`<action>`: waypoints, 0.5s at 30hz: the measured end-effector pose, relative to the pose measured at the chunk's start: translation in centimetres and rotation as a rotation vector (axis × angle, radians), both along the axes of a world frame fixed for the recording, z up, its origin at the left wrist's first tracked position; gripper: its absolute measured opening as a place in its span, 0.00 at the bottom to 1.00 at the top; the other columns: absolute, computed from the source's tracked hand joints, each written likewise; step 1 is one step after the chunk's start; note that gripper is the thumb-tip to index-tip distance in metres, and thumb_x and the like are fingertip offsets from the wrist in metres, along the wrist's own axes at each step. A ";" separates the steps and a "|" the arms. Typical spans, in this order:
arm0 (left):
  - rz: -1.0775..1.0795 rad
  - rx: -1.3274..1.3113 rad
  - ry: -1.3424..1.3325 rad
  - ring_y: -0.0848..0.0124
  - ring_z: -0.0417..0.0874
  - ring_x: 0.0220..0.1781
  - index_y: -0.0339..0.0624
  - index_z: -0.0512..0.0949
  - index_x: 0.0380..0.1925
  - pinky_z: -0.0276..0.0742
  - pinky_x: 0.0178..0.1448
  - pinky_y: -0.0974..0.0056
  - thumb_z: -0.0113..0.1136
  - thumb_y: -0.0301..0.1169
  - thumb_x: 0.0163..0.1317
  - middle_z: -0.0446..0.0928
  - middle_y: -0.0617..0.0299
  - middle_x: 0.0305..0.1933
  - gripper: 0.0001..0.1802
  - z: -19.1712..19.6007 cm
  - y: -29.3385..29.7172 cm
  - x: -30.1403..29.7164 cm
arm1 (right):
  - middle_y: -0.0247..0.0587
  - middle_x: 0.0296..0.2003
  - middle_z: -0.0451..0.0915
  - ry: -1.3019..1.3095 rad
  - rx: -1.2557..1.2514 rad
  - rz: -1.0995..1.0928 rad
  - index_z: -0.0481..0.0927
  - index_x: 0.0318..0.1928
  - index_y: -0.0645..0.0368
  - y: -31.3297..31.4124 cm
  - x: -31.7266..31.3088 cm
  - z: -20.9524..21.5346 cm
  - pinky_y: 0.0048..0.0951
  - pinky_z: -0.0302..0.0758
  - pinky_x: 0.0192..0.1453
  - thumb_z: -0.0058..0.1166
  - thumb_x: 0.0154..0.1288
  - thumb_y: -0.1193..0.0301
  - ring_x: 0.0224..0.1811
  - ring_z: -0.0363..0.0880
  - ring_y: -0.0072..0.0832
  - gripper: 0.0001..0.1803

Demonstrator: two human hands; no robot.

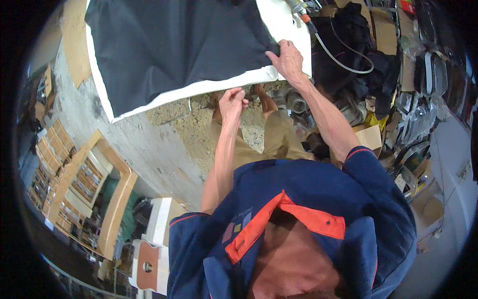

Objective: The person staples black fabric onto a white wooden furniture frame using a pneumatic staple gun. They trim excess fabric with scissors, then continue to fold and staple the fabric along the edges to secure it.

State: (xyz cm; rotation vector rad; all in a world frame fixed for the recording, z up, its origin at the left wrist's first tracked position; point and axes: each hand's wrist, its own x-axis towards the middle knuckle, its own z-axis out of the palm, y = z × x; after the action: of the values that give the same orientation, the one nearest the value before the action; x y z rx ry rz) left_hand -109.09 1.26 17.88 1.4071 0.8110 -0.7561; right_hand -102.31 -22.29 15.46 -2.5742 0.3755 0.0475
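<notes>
Black fabric (174,42) is spread over a large panel whose white border (219,85) shows along the sides and the near edge. My right hand (289,61) rests on that border at the near right corner, thumb on the fabric's edge, fingers stretched out. Just below the near edge hovers my left hand (232,103), its fingers curled together; whether something small is in them I cannot make out. Beyond my right hand, at the panel's far right, lies a metal air tool (297,7) with an orange fitting (305,18) and a pale hose (331,59).
Brown wooden frames (114,184) and a stack of slatted wood (52,144) stand on the left. White boxes (162,219) are near my left side. On the right are dark cloth (348,45), cardboard (369,137) and plastic clutter (418,119) beside my right arm.
</notes>
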 end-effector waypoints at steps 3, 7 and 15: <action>0.009 -0.039 0.054 0.73 0.84 0.33 0.36 0.81 0.52 0.82 0.36 0.66 0.66 0.28 0.69 0.82 0.61 0.38 0.14 0.2 -0.6 0.0 | 0.43 0.27 0.83 0.053 0.340 -0.180 0.82 0.39 0.64 -0.1 -1.4 1.5 0.40 0.79 0.40 0.70 0.63 0.66 0.31 0.84 0.38 0.14; 0.082 -0.099 0.122 0.71 0.85 0.34 0.36 0.79 0.53 0.83 0.36 0.64 0.69 0.29 0.67 0.81 0.59 0.42 0.16 1.4 -2.0 -0.3 | 0.32 0.23 0.76 0.165 0.626 -0.253 0.81 0.39 0.65 -2.3 -3.8 4.9 0.26 0.73 0.30 0.69 0.68 0.70 0.26 0.74 0.15 0.11; 0.602 -0.202 0.085 0.59 0.86 0.46 0.35 0.72 0.50 0.85 0.42 0.57 0.69 0.34 0.69 0.80 0.49 0.46 0.20 2.1 -4.7 2.5 | 0.26 0.33 0.83 0.194 1.130 -0.318 0.87 0.41 0.62 -3.9 -4.5 4.6 0.21 0.72 0.42 0.69 0.66 0.75 0.35 0.75 0.13 0.06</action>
State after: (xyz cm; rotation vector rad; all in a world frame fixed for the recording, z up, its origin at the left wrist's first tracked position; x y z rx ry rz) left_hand -106.58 -3.47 19.95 0.8821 1.1205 -0.4139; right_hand -106.79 -26.24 20.08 -1.3835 0.6039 0.3007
